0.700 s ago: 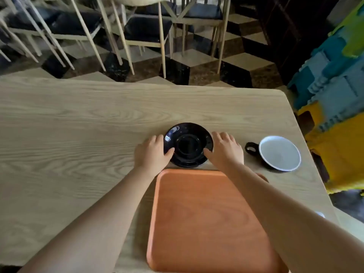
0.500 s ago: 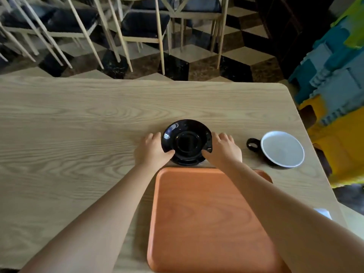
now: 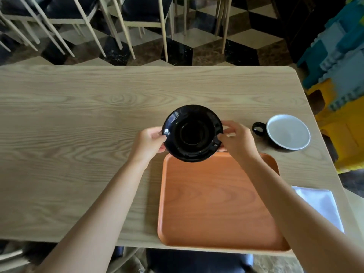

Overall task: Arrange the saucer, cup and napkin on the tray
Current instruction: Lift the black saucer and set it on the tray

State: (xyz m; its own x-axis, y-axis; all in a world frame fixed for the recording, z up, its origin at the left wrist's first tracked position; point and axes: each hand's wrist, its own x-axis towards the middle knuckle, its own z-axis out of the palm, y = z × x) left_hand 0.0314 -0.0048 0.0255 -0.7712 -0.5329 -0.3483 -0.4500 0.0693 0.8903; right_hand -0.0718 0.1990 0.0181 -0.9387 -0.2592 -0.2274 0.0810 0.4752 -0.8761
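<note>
A glossy black saucer is held off the table, over the far edge of the orange tray. My left hand pinches its left rim and my right hand pinches its right rim. The tray lies empty at the table's near edge. A black cup with a white inside and its handle to the left stands on the table to the right of the saucer. A white napkin lies flat to the right of the tray, partly hidden by my right forearm.
The light wooden table stretches bare to the left. Pale wooden chairs stand behind it on a checkered floor. Blue and yellow foam mats are stacked past the table's right edge.
Both hands have closed on the saucer's rim and raised it off the table, bringing it nearer, over the tray's far edge. The camera tilted down, revealing the napkin.
</note>
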